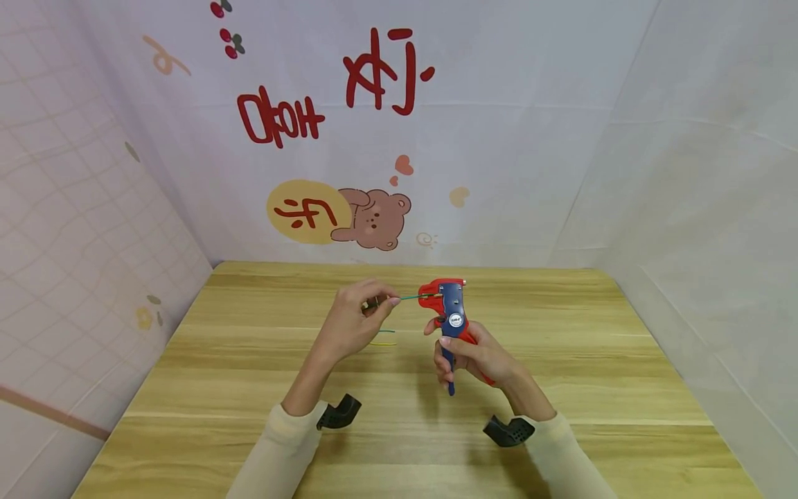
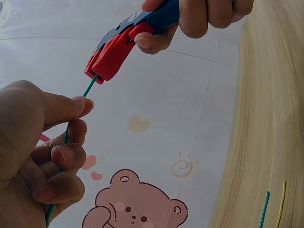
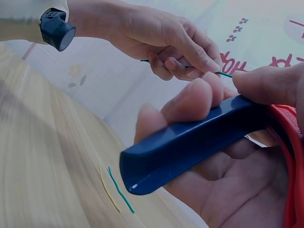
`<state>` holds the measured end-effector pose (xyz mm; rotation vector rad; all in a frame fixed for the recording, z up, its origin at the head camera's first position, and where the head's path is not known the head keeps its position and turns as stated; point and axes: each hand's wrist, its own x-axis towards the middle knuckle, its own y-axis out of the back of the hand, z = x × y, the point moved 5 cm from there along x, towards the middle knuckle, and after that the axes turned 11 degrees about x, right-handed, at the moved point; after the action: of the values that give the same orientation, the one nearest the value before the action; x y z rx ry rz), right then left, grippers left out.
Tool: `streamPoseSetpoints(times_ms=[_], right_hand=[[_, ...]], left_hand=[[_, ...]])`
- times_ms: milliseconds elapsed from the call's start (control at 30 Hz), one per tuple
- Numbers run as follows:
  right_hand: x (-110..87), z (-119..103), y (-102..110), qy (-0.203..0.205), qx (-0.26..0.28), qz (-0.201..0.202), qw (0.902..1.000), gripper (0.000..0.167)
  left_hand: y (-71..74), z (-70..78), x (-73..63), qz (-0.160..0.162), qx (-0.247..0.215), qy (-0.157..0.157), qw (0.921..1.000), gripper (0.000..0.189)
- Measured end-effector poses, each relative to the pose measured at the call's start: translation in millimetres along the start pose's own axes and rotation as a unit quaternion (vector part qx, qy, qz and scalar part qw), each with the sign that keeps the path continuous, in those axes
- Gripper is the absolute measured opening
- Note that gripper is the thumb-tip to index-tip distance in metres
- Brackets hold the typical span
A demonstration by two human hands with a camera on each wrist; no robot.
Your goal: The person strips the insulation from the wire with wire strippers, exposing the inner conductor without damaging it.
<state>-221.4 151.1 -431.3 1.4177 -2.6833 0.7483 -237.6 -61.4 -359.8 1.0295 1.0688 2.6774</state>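
Observation:
My left hand (image 1: 361, 315) pinches a green wire (image 2: 89, 86) between thumb and index finger, and the wire's tail runs down across the other fingers. In the left wrist view the wire's far end enters the red jaws of a red and blue wire stripper (image 1: 454, 301). My right hand (image 1: 476, 353) grips the stripper by its handles, fingers wrapped round the blue handle (image 3: 190, 142) and the palm by the red one. The tool is raised above the table with its head toward the left hand. The wire's tip is partly hidden inside the jaws.
On the wooden table (image 1: 249, 416) lie a second green wire (image 3: 121, 191) and a yellow wire (image 3: 108, 190), side by side below the left hand. A printed cloth (image 1: 499, 138) hangs behind the table, with more cloth at both sides. Black wrist mounts sit at both sleeves.

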Motion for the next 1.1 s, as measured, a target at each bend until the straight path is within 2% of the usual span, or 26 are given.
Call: streamPoseSetpoints(times_ms=[167,400,533,733,1100], right_hand=[[0.3,-1,0,0.011,-0.008,0.000,0.9999,0.026],[0.5,-1,-1,0.006,-0.013,0.031,0.9994,0.021],[0.4,0,-1,-0.002,-0.035,0.050,0.9981,0.021],[0.0,4,2,-0.025,-0.086,0.085,0.9924,0.022],[0.6,12,8,-0.093,-0.101,0.159,0.9776,0.028]], left_hand=[[-0.6,-0.2,0.0,-0.004,-0.009,-0.001,1.0000,0.007],[-1.2,0.3,1.0,-0.001,-0.008,-0.002,1.0000,0.007],[-0.5,0.8,1.2,0.001,-0.003,0.000,1.0000,0.007],[0.5,1.2,1.0,0.005,0.015,0.005,0.9999,0.008],[-0.3,-0.5,0.7,0.004,0.030,0.004,0.9995,0.007]])
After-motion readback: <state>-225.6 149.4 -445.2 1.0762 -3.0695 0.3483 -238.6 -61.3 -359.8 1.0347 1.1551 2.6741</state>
